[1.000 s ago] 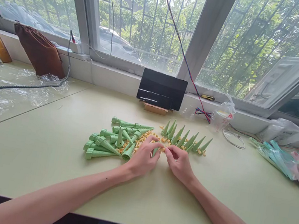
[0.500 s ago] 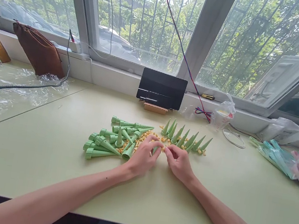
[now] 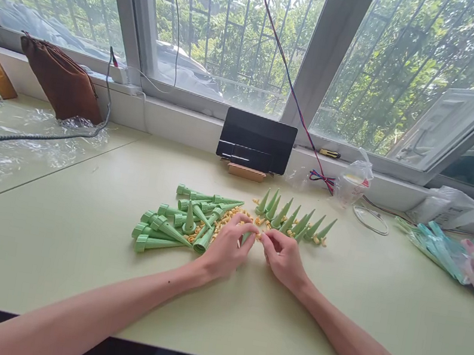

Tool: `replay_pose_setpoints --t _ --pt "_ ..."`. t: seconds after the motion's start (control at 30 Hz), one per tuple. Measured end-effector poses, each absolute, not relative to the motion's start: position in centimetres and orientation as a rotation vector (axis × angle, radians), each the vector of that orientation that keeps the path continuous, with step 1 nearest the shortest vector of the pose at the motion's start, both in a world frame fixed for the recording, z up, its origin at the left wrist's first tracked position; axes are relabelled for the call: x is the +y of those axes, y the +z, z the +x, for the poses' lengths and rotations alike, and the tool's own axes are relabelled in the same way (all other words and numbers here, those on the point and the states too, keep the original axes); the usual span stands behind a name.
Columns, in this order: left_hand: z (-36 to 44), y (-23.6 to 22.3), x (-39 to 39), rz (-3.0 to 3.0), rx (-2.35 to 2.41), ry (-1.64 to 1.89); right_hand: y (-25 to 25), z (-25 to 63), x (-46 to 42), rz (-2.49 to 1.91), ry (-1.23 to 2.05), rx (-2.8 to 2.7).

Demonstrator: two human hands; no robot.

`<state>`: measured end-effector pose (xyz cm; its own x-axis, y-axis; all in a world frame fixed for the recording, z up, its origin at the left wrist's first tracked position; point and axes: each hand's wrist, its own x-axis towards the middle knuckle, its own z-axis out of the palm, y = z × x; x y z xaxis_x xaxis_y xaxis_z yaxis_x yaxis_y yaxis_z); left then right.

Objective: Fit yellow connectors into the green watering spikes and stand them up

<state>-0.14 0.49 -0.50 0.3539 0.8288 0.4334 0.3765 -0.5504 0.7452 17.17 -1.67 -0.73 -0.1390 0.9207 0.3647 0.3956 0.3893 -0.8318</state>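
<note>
My left hand (image 3: 230, 246) is closed around a green plastic watering spike (image 3: 246, 239), mostly hidden by its fingers. Close against it, my right hand (image 3: 284, 259) pinches a small yellow plastic piece (image 3: 258, 236) at the left fingertips; its exact form is too small to make out. Left of my hands lie several green spikes with ribbed caps (image 3: 165, 228), one standing point up (image 3: 189, 220). A pile of small yellow pieces (image 3: 226, 217) spreads behind my left hand. Beyond my right hand, several spikes (image 3: 289, 216) stand point up, with yellow pieces at their bases.
A black tablet (image 3: 256, 140) leans on a stand at the back by the window. Brown pouch (image 3: 62, 81), dark cable (image 3: 30, 137) and clear plastic wrap are at left. A plastic-wrapped cup (image 3: 353, 182), a white cable coil (image 3: 370, 220) and bagged items (image 3: 455, 256) lie at right.
</note>
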Motion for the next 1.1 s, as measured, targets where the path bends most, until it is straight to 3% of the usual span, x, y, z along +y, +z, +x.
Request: replay_pose_setpoints --t 1.1 --pt "-0.11 -0.26 0.10 2.076 1.015 1.112 -0.59 17.20 -1.57 -1.131 0.764 -1.694"
